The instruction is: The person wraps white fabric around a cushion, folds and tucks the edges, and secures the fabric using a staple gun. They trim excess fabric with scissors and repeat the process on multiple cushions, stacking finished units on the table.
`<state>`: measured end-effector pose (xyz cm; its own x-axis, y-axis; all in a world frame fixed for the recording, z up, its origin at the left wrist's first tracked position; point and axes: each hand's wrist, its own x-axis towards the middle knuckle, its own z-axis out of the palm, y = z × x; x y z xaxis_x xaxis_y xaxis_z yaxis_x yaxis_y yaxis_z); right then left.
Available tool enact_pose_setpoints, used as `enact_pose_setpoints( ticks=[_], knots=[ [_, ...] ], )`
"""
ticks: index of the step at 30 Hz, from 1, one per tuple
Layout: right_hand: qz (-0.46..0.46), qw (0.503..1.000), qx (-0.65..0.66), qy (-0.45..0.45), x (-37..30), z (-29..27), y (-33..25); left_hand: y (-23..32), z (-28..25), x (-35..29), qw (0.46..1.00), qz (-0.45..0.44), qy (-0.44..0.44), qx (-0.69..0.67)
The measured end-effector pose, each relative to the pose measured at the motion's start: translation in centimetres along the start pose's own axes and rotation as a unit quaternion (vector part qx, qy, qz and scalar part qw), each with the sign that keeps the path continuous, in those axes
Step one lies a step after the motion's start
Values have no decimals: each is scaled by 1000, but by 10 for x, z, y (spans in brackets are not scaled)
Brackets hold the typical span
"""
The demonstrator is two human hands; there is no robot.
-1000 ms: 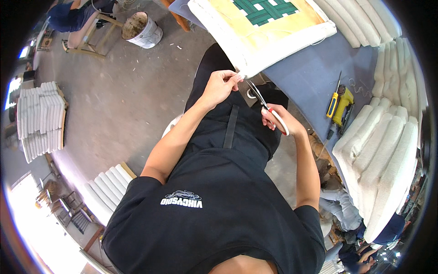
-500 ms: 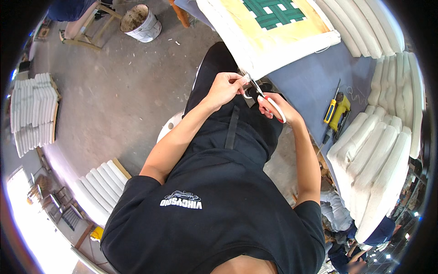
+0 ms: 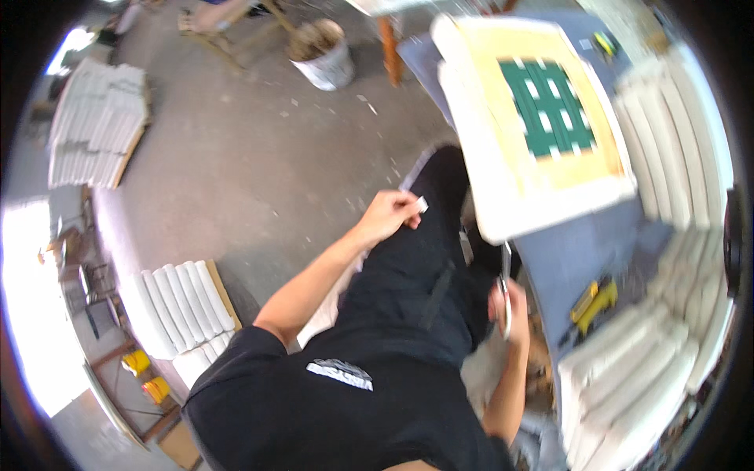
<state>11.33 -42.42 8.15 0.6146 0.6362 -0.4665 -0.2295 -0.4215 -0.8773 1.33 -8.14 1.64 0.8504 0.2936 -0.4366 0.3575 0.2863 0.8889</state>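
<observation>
Over my thigh, my left hand [image 3: 390, 215] pinches a small white scrap [image 3: 422, 205] between thumb and fingertips. My right hand [image 3: 516, 309], somewhat blurred, is wrapped round a pair of scissors [image 3: 505, 275] with pale handles, its blades pointing away from me. Just beyond the blades is the near corner of a padded white seat panel [image 3: 514, 206]. Its upturned underside shows a yellowish wooden frame and woven green webbing [image 3: 540, 110]. The panel rests on a blue-grey table [image 3: 565, 259], and neither hand touches it.
Yellow-handled tools [image 3: 594, 306] lie on the table to the right of the scissors. White cushions [image 3: 628, 385] stand in rows along the table's right side. More are stacked at left [image 3: 179, 302] and far left [image 3: 94, 118]. A dirty white bucket [image 3: 328, 72] stands on the floor.
My hands have moved apart: the left leftward with the white scrap, the right nearer to me with the scissors. The view has shifted, and the whole seat panel now shows.
</observation>
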Motion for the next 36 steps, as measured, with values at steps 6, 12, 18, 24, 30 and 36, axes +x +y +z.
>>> enact_pose_setpoints(
  ticks=[6,12,18,24,30,36],
  knots=[
    [-28,977,162,138,-11,24,47,-87,-134,8,951,-238,161,-113],
    [-30,955,149,253,-39,24,40,41,-263,158,923,-12,364,-121],
    [-5,942,108,317,-26,17,27,75,-277,192,891,-41,381,-245],
    [65,914,-56,396,19,-60,29,-47,-134,74,987,-21,155,-36],
    [11,874,-342,346,92,-200,17,-103,-36,15,981,12,195,-7],
    [-151,825,-315,444,112,-133,23,-35,-42,35,959,162,228,46]
  ],
)
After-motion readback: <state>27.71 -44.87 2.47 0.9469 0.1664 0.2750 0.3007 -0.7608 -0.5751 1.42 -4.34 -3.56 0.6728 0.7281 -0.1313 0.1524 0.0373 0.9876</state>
